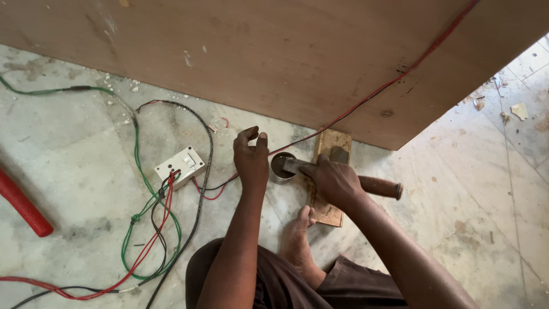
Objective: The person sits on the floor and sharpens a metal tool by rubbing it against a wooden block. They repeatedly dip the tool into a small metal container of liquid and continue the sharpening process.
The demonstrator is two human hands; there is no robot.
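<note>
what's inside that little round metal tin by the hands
The round metal tin holds something dark, with the tool's flat blade resting over its rim. The right hand grips the tool; what lies below the surface is hidden.

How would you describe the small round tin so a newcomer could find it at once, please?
Start at the big plywood board and drop to its lower edge. On the floor there, between the left hand and the right hand, sits the small round tin, the only shiny metal container.

I see a chisel (pixel 343 174) with a reddish-brown handle lying nearly level, its flat metal blade over a small round tin (pixel 280 166). The tin stands upright on the floor beside a wooden block (pixel 327 210).
</note>
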